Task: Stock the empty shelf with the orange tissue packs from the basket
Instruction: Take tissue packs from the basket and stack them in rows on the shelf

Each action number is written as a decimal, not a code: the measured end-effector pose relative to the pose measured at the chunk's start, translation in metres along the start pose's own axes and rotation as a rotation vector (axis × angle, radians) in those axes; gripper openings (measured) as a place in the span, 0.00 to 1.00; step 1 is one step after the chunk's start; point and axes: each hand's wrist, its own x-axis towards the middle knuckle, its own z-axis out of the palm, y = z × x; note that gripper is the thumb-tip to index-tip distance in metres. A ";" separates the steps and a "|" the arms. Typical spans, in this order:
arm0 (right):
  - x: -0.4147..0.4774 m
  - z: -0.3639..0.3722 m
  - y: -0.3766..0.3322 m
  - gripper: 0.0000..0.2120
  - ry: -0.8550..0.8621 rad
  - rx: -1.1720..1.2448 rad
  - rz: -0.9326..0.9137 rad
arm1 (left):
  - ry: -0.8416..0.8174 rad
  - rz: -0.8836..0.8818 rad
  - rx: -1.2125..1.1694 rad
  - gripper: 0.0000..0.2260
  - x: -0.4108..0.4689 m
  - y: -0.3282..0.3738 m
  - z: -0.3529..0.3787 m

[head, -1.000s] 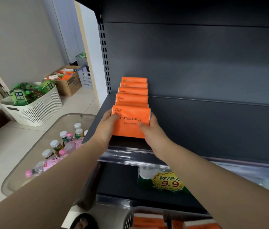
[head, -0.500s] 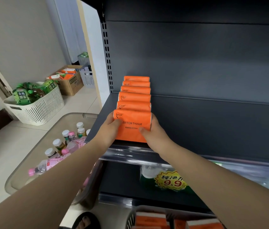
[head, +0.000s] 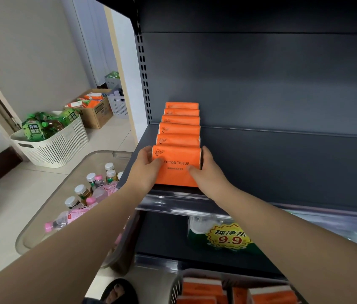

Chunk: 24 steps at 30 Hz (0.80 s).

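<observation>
Both hands, left hand [head: 145,170] and right hand [head: 209,172], grip the front orange pack [head: 176,166], printed "COTTON TISSUE", standing upright before five more packs [head: 180,126].

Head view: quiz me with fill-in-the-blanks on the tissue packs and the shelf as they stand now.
1. The left hand and right hand both hold the front pack, which is coloured ____.
2. The row of packs on the shelf counts ____, the held one included.
3. That row stands at the shelf's ____ end.
Missing words: orange; six; left.
</observation>
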 end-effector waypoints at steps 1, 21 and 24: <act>-0.001 -0.003 -0.003 0.22 0.009 -0.006 -0.005 | 0.011 0.002 0.028 0.20 -0.003 0.003 -0.001; -0.089 -0.081 -0.017 0.33 0.045 -0.881 -0.300 | 0.044 0.436 1.023 0.35 -0.093 0.048 0.037; -0.108 -0.093 -0.004 0.33 0.048 -0.950 -0.298 | 0.016 0.479 1.061 0.37 -0.116 0.045 0.050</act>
